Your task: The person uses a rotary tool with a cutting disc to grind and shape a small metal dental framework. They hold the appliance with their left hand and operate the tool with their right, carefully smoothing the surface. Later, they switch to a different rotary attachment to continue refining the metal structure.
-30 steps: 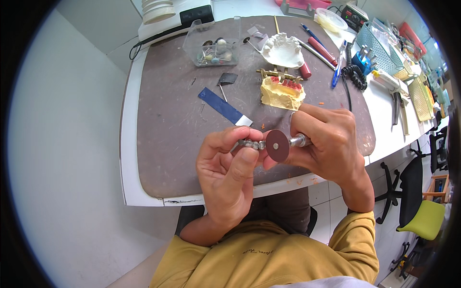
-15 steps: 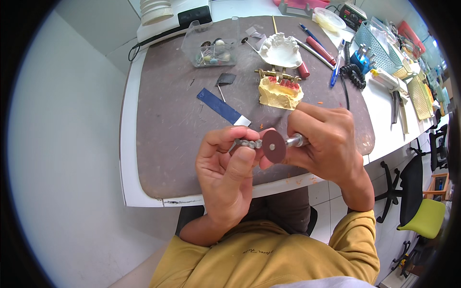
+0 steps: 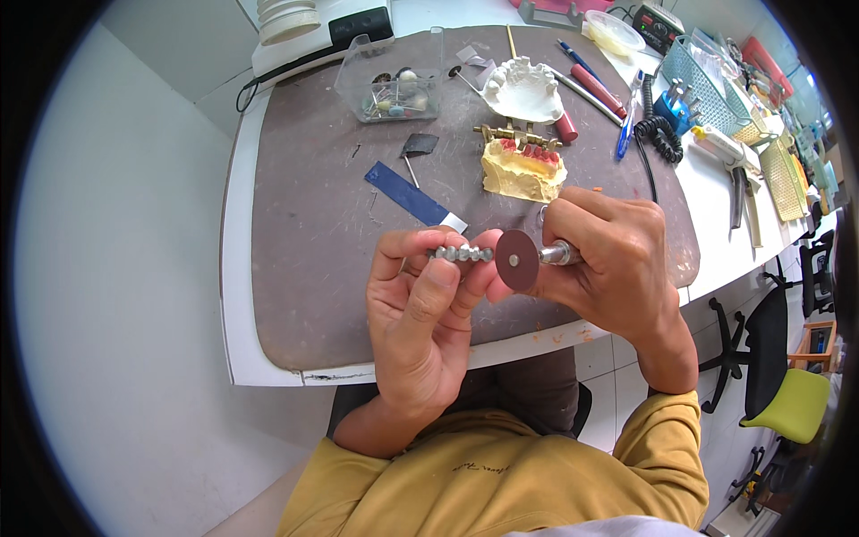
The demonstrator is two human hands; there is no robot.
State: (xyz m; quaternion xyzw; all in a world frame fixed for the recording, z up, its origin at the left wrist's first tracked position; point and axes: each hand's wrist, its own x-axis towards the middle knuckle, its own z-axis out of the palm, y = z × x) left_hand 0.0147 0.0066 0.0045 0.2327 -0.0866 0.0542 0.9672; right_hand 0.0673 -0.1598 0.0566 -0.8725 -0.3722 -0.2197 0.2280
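Between the thumb and fingers of my left hand point(image 3: 420, 309) is a grey metal dental bridge point(image 3: 463, 254), a row of joined tooth shapes. My right hand point(image 3: 613, 259) grips a rotary handpiece point(image 3: 560, 253) with a silver nose. A dark red-brown cutting disc point(image 3: 516, 260) is mounted on its tip, close to the right end of the bridge; whether they touch I cannot tell. Just beyond my right hand stands a yellow dental cast point(image 3: 523, 170) with red on its teeth, hinged by a brass articulator point(image 3: 519, 136) to a white cast point(image 3: 523, 92).
A clear plastic box point(image 3: 394, 94) of small burs and polishing tips stands at the back left. Nearer lie a blue strip point(image 3: 404, 193) and a dark abrasive scrap point(image 3: 420, 145). Pens point(image 3: 624, 130), a blue bur stand point(image 3: 676, 109) and a teal basket point(image 3: 707, 85) are at the right.
My left hand has turned the bridge, so more of its tooth row shows. The disc has shifted slightly right and up with my right hand.
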